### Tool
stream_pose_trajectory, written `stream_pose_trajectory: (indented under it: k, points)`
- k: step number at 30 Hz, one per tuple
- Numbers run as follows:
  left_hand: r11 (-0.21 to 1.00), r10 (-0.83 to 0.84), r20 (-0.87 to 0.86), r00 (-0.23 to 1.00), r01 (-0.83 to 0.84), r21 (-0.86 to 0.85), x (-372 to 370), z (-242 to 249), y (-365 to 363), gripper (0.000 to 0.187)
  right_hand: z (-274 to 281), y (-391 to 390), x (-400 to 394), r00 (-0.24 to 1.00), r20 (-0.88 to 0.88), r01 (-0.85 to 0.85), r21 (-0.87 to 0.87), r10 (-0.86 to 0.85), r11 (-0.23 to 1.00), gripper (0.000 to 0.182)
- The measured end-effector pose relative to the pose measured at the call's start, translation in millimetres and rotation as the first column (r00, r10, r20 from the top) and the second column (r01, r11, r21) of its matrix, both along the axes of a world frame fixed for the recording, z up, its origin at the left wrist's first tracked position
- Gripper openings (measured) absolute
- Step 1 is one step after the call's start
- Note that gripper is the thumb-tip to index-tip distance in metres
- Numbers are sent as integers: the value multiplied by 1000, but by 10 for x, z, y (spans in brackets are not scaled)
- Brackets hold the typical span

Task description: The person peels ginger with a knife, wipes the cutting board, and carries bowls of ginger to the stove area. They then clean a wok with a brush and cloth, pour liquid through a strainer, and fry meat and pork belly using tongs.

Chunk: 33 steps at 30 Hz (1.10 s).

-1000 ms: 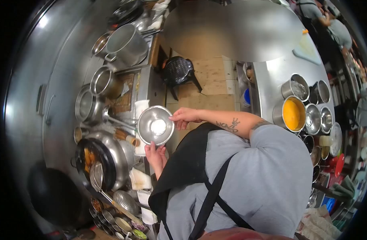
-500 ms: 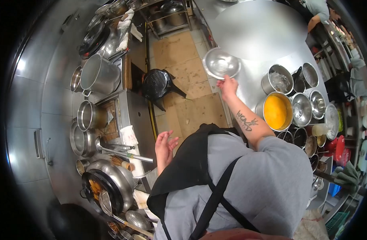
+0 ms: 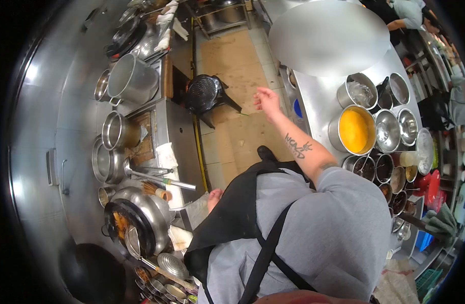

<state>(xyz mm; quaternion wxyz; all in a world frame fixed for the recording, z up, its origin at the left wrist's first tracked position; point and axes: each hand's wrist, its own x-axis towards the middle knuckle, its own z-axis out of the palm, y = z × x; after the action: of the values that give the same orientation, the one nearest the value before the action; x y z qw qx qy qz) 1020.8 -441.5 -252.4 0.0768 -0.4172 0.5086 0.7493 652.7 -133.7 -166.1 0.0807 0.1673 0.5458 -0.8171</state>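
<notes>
My right hand [image 3: 268,103] hangs in the air over the floor aisle, left of the steel worktable [image 3: 313,101]. Its fingers are loosely bent and apart, with nothing in them. Beneath my black apron's left edge, only a bit of my left hand [image 3: 215,198] shows; its fingers are mostly hidden. Closest to it is the stove counter, where a white cloth [image 3: 165,159] and a metal-handled ladle [image 3: 164,181] lie. On the worktable to my right stands a pot of orange-yellow liquid [image 3: 355,130], beside a metal bowl [image 3: 387,130].
A black plastic stool [image 3: 206,93] stands in the aisle on cardboard [image 3: 242,134]. Along the left counter are a tall stockpot [image 3: 134,80], a wok of browned food [image 3: 122,223] and a strainer [image 3: 134,240]. Another person's arm [image 3: 396,24] reaches in at the top right.
My right hand has let go of the shiny metal bowl and moved left, off the worktable. That bowl is out of sight. My left hand has drawn back towards my body.
</notes>
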Motion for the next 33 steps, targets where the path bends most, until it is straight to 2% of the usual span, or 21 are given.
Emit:
stream_pose_trajectory:
  k: [3, 5, 6, 7, 8, 9, 10, 11, 12, 14, 16, 18, 21, 22, 23, 25, 27, 29, 30, 32, 33]
  points:
    - [974, -91, 270, 958, 142, -177, 563, -233, -177, 13, -225, -363, 409, 995, 47, -94, 65, 91, 993, 30]
    - [951, -87, 435, 896, 205, -231, 1122, -340, -209, 16, -561, -407, 678, 957, 78, -291, 238, 280, 927, 26]
    - [948, -57, 506, 861, 205, -243, 1442, -383, -211, 17, -862, -348, 783, 881, 68, -455, 396, 469, 798, 25]
    - [952, -21, 566, 824, 190, -241, 1709, -397, -187, 19, -890, -274, 988, 818, 184, -561, 468, 546, 683, 24]
    - [959, 7, 616, 788, 170, -229, 1985, -441, -166, 20, -1216, -111, 1086, 680, 271, -688, 556, 681, 466, 19]
    - [969, 29, 660, 751, 142, -204, 2235, -494, -137, 21, -1439, 99, 1290, 575, 439, -814, 398, 691, 424, 15]
    - [975, 61, 653, 755, 94, -200, 2448, -513, -78, 23, -1743, 293, 1471, 503, 501, -858, 389, 704, 336, 25]
    - [979, 94, 635, 766, 46, -201, 2637, -476, -23, 24, -2914, 835, 1353, 349, 689, -932, 326, 636, 158, 22]
    - [969, 98, 543, 834, 43, -242, 2846, -458, 51, 26, -2843, 1015, 1480, 272, 742, -943, 332, 613, 17, 22]
    - [971, 189, 585, 789, -60, -233, 3043, -443, 192, 26, -2650, 1143, 1758, 221, 781, -936, 338, 584, -98, 22]
    - [977, 187, 618, 764, -83, -194, 3216, -506, 319, 25, -2420, 1222, 1971, 202, 801, -927, 342, 564, -155, 23]
    - [990, 127, 632, 765, -57, -130, 3339, -579, 420, 26, -2255, 1249, 2051, 204, 786, -911, 371, 584, -182, 24]
    - [982, 27, 574, 819, 84, -166, 3421, -536, 471, 26, -2113, 1284, 1964, 248, 713, -841, 494, 656, -220, 28]
    - [983, 103, 535, 838, -4, -183, 3454, -551, 460, 27, -2067, 1294, 1889, 261, 693, -790, 553, 673, -264, 30]
    - [977, 177, 497, 850, -90, -194, 3487, -612, 431, 28, -1949, 1258, 1838, 265, 700, -704, 610, 663, -363, 31]
    - [955, 281, 401, 872, -214, -205, 3570, -823, 294, 27, -1204, 1068, 1843, 304, 800, -299, 596, 517, -745, 42]
    - [944, 329, 353, 876, -291, -157, 3556, -907, 76, 18, -300, 795, 2220, 457, 782, -162, 542, 424, -825, 44]
    - [929, 370, 337, 866, -346, -130, 3421, -656, -116, 29, -251, 1077, 2143, 437, 721, 74, 568, 538, -820, 42]
    - [919, 394, 307, 867, -365, -149, 3322, -502, -178, 32, -246, 1203, 2123, 447, 711, 128, 550, 543, -825, 41]
    - [916, 374, 221, 901, -323, -236, 3130, -194, -252, 28, -9, 1342, 2218, 392, 757, 105, 527, 522, -843, 40]
    - [893, 333, 161, 929, -256, -370, 3062, -222, -296, 27, 95, 1364, 2262, 364, 776, 96, 519, 515, -850, 39]
